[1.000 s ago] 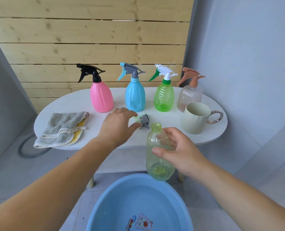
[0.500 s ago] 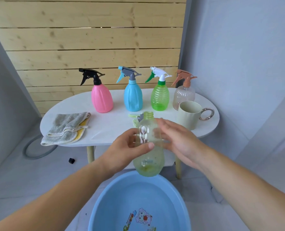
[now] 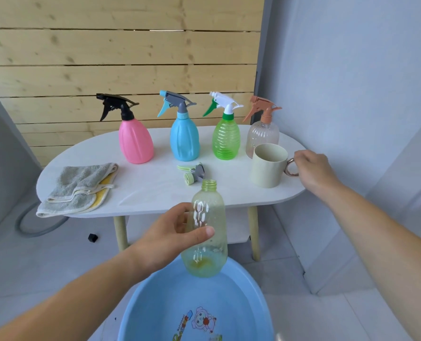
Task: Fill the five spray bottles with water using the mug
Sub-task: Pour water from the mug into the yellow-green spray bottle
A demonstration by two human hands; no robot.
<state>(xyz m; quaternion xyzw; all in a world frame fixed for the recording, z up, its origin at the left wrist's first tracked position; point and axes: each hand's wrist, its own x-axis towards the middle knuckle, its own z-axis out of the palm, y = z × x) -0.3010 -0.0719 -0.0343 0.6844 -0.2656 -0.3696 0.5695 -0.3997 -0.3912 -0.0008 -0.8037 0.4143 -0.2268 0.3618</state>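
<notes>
Head view: the left hand (image 3: 165,238) curls thumb and fingers round the uncapped, clear yellow-green plastic spray bottle (image 3: 208,242), near, above the round blue plastic basin (image 3: 155,306). Far right, the right hand (image 3: 312,168) has its fingers curled at the handle of the cream mug (image 3: 268,166); whether they grip it is unclear. Hook the handle firmly and hold the bottle upright.

- Five spray bottles: pink bottle (image 3: 135,141), blue bottle (image 3: 184,140), green bottle (image 3: 226,140), clear bottle (image 3: 262,134), uncapped yellowish bottle (image 3: 208,217).
- One mug (image 3: 268,167).
- One loose spray head (image 3: 192,174).
- One folded cloth (image 3: 79,188).
- One blue basin (image 3: 155,301).
- One white table (image 3: 155,193).
- One grey hose (image 3: 26,230).
- One small black object (image 3: 92,238).
- Two hands: left hand (image 3: 165,238), right hand (image 3: 312,168).
</notes>
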